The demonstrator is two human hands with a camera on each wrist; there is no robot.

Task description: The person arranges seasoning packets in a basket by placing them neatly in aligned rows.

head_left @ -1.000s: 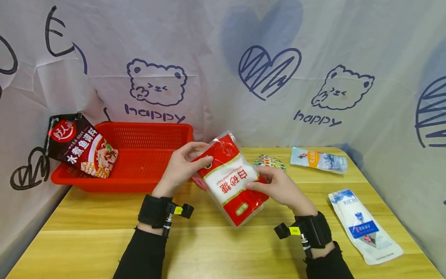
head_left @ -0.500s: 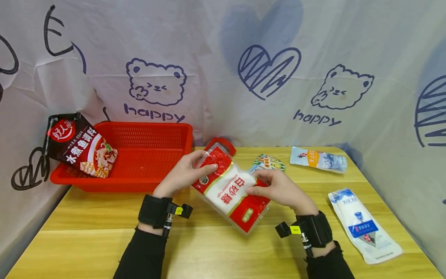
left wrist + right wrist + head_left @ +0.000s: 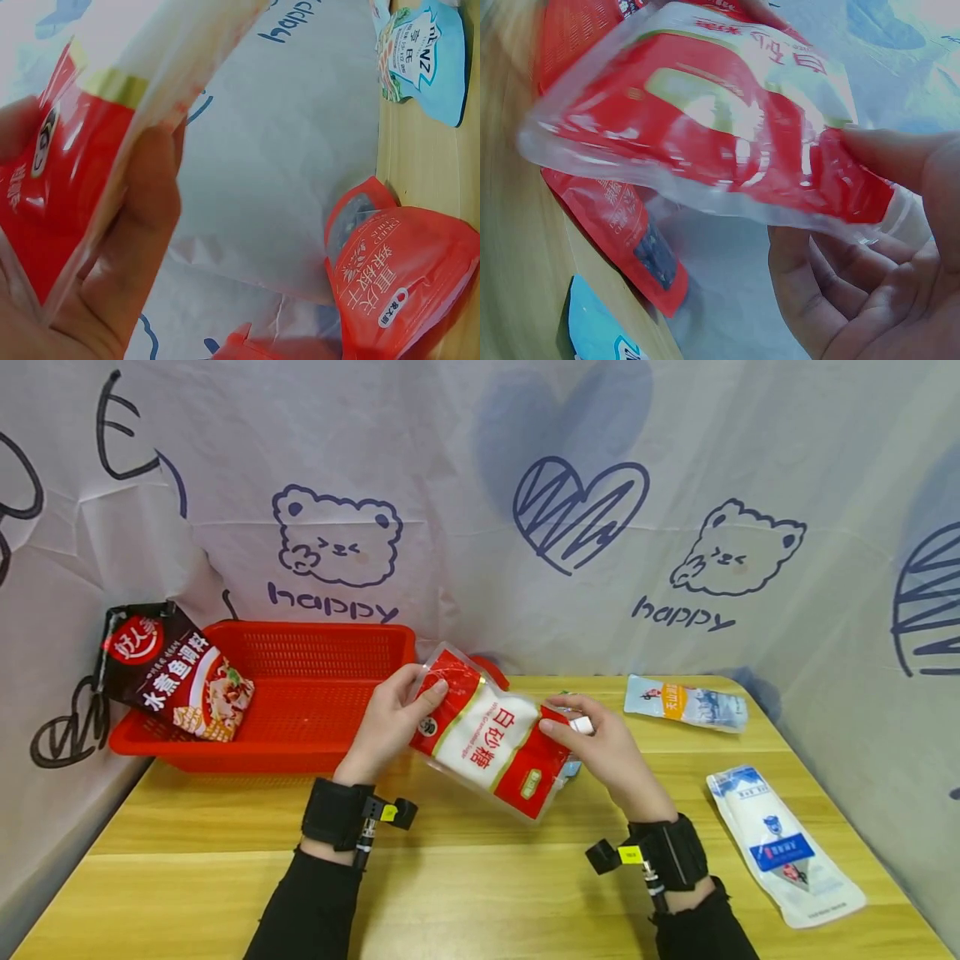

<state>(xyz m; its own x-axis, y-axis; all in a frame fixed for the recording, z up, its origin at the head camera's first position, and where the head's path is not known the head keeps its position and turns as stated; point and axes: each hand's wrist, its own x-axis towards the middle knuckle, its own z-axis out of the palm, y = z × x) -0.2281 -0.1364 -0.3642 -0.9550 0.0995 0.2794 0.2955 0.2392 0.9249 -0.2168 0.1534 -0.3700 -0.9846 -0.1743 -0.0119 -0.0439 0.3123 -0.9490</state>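
A red and white bag of white granulated sugar (image 3: 487, 739) hangs tilted over the middle of the table, held by both hands. My left hand (image 3: 393, 718) pinches its upper left end, thumb on the printed face. At the opposite end, my right hand (image 3: 611, 756) grips a corner, thumb in front and fingers behind. In the right wrist view, the bag's clear sealed edge (image 3: 697, 191) runs toward that hand. Behind the bag are a red pouch (image 3: 405, 277) with a clear window and a light blue pouch (image 3: 427, 64), both mostly hidden in the head view.
A red plastic basket (image 3: 300, 758) stands at the back left, with a dark seasoning pouch (image 3: 176, 672) leaning in it. Toward the right edge lie a blue and orange pouch (image 3: 686, 703) and a long white bag (image 3: 783, 852). A printed curtain (image 3: 465, 527) hangs behind the table.
The sugar bag first tipped down toward its right end, then rose slightly with both hands. It now covers more of the light blue pouch. The other packages stay put.
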